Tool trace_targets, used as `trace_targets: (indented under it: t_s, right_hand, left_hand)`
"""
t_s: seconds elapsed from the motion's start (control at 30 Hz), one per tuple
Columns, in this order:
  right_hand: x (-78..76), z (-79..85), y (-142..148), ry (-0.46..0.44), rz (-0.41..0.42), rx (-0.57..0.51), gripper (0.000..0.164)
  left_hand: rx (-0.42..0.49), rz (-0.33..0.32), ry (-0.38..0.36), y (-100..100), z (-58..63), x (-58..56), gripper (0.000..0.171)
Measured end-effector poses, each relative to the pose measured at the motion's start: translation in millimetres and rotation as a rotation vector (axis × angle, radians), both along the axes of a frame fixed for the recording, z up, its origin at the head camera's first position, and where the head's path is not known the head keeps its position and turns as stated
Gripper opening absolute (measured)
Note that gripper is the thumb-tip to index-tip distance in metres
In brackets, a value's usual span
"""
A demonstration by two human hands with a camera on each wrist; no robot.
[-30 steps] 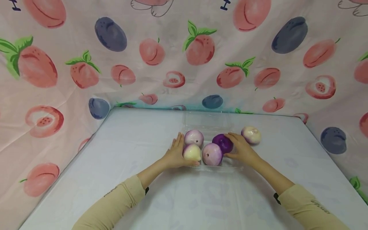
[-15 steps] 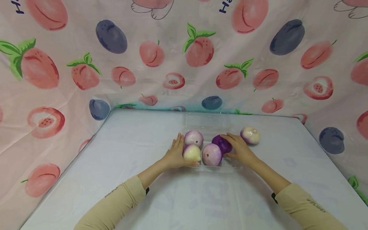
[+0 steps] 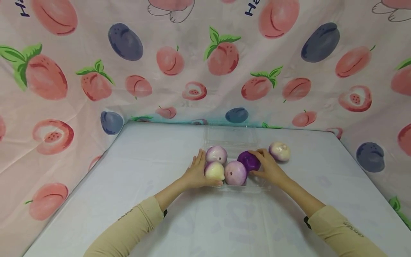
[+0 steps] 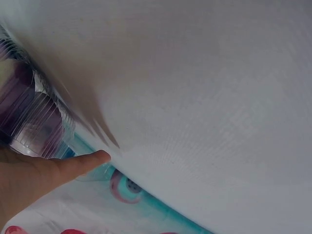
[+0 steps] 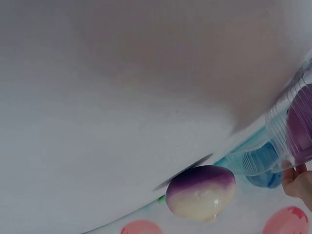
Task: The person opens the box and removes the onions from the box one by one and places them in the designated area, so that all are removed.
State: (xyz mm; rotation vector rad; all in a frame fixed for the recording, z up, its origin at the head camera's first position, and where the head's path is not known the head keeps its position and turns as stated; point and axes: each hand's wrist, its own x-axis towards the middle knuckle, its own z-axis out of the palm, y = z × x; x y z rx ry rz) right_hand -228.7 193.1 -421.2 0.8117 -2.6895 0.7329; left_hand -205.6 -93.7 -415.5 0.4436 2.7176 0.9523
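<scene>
The clear plastic container (image 3: 257,181) holds four onions, with its lid (image 3: 231,134) folded back at its far side; the left hand (image 3: 195,174) lies against the container's left wall, fingers straight, thumb reaching along its near edge; the right hand (image 3: 268,167), well apart from the left, has thumb and fingers curled round the dark purple onion (image 3: 249,161) in the container's right part; that onion touches the pale purple onion (image 3: 236,173) near the middle of the container's near edge; the cream onion (image 3: 214,171) sits in the container's near left corner, just beside the left hand, and the pinkish onion (image 3: 216,154) right behind it, towards the container's far left; a white-and-purple onion (image 3: 280,151) lies on the white table (image 3: 144,153), outside the container and near its right side; beyond the container hangs a fruit-patterned cloth (image 3: 192,53); tan sleeves (image 3: 128,228) cover both forearms, on the container's near side.
</scene>
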Motion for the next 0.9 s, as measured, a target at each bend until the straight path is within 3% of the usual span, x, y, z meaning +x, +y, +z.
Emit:
trace_targets:
  t_s: [0.43, 0.9]
  right_hand:
    - [1.1, -3.7, 3.9, -0.030, -0.050, -0.079, 0.071]
    - [-4.4, -2.1, 9.1, -0.063, -0.016, -0.189, 0.072]
  left_hand:
    - [0.001, 0.004, 0.004, 1.1, -0.3, -0.4, 0.128]
    - [-0.008, 0.027, -0.025, 2.6, 0.8, 0.1, 0.129]
